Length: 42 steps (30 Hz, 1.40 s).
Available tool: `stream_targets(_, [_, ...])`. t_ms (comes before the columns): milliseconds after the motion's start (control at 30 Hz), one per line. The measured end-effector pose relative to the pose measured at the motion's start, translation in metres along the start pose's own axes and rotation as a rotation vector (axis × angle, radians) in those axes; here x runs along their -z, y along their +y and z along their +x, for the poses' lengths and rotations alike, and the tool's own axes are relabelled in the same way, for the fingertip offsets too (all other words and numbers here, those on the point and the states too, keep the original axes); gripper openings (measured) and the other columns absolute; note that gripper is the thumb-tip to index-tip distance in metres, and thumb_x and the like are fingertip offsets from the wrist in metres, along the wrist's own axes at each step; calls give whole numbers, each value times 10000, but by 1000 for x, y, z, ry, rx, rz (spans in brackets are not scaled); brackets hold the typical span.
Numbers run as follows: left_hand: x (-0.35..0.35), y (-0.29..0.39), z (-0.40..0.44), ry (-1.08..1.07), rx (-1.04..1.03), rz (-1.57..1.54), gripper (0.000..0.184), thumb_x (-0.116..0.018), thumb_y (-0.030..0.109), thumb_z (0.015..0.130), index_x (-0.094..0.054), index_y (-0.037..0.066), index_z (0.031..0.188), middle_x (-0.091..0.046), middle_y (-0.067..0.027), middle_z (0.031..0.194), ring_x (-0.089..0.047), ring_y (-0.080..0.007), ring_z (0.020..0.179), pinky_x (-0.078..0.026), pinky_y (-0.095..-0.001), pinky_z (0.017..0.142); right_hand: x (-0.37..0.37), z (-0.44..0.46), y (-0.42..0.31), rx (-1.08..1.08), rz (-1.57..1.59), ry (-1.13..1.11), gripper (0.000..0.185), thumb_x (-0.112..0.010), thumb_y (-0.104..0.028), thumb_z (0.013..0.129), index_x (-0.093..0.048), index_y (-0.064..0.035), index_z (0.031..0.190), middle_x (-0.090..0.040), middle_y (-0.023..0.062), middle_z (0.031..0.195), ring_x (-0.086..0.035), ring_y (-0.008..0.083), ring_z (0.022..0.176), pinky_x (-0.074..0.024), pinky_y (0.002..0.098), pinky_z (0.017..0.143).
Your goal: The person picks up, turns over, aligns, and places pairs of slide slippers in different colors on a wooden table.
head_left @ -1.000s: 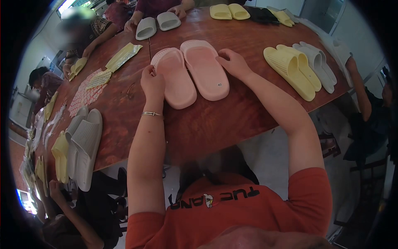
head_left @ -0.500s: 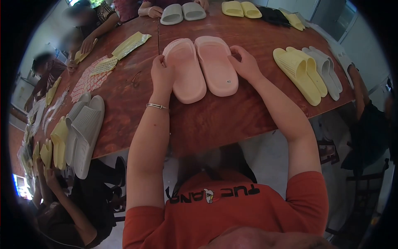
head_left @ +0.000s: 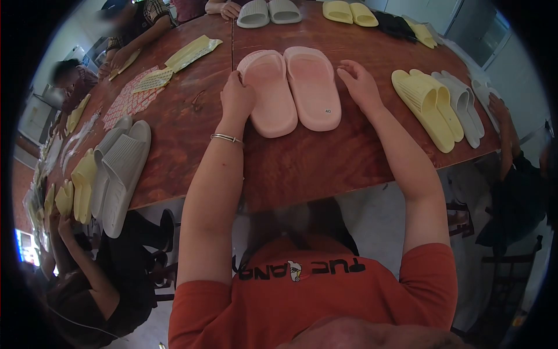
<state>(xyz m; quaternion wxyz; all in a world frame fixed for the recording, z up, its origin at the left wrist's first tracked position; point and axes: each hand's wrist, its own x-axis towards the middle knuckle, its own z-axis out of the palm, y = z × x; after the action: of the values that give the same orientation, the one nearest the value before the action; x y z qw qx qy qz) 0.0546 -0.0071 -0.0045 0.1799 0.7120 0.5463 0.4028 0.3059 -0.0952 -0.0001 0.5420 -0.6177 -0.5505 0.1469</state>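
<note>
Two pink slippers lie side by side on the table, between the hands (the right one is marked 40). The right hand has a released grip, just beside the pair. The left hand is at the outer edge; whether its grip grasps, I cannot tell. Farther left lies a yellow packet, its contents hidden.

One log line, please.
left hand: at edge of pink slippers | right hand: open, beside them | pair: flat on table
</note>
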Motion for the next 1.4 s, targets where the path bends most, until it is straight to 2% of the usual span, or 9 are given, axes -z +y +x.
stream_targets(200, [2, 0, 0, -27, -15, -18, 386, -434, 116, 714, -477, 15, 1085, -562, -191, 986, -519, -346, 946, -372, -407, 833, 1, -8, -17, 44, -186, -103, 433, -565, -320, 757, -541, 0, 1047, -575, 145, 1015, -554, 230, 916, -419, 298, 800])
stream_targets(633, [5, 8, -4, 53, -23, -219, 361, -484, 109, 715, -510, -38, 1043, -579, -174, 891, -561, -277, 838, -424, -335, 726, 1, -7, -13, 47, -182, -133, 439, -589, -286, 738, -530, 9, 1057, -558, 150, 1039, -537, 223, 946, -418, 303, 807])
stream_targets(800, [2, 5, -3, 66, -31, -265, 349, -494, 108, 710, -520, -44, 1023, -578, -159, 841, -562, -249, 782, -426, -313, 703, -4, -7, -6, 112, -158, -148, 589, -599, -319, 734, -419, 17, 1183, -434, 177, 1204, -443, 246, 1090, -357, 305, 900])
stream_targets(933, [-2, 0, 0, 104, -30, -380, 338, -501, 105, 710, -521, -53, 1008, -568, -134, 800, -556, -205, 738, -426, -292, 681, -4, -9, -11, 68, -134, -224, 643, -588, -284, 739, -329, 12, 1249, -412, 180, 1225, -424, 244, 1113, -340, 304, 917])
stream_targets(1033, [-5, -2, 2, 91, 18, -553, 307, -495, 103, 732, -527, -55, 993, -569, -99, 817, -552, -177, 722, -428, -272, 670, -5, -10, -14, 26, 44, -254, 642, -571, -191, 738, -280, 7, 1275, -415, 159, 1227, -436, 232, 1096, -357, 296, 898])
stream_targets(1200, [-1, -2, 4, -44, 197, -999, 248, -474, 84, 782, -536, -44, 986, -573, -72, 867, -554, -173, 742, -442, -255, 676, -1, -14, -31, -161, 765, -186, 544, -494, -20, 736, -317, 3, 1250, -461, 128, 1147, -482, 200, 1020, -414, 273, 825])
stream_targets(1300, [17, 15, -5, -294, 414, -1594, 349, -443, 152, 842, -411, 3, 1156, -495, -98, 1103, -491, -207, 1001, -457, -320, 752, 5, -1, -9, -265, 964, -234, 510, -461, -7, 754, -316, 1, 1243, -473, 122, 1118, -507, 192, 981, -432, 283, 815])
stream_targets(1333, [14, 15, -7, -296, 413, -1594, 349, -443, 152, 842, -411, 3, 1156, -495, -98, 1103, -491, -207, 1001, -457, -320, 752, 7, 1, -9, -264, 964, -232, 510, -461, -7, 754, -316, 1, 1243, -473, 122, 1118, -507, 192, 981, -432, 283, 815])
stream_targets(1400, [11, 14, -10, -398, 177, -1601, 366, -418, 185, 858, -379, 43, 1193, -458, -66, 1160, -456, -215, 1046, -440, -329, 785, 9, 2, -9, -309, 1139, -390, 503, -443, -12, 773, -294, -1, 1253, -475, 113, 1123, -521, 191, 962, -446, 292, 813])
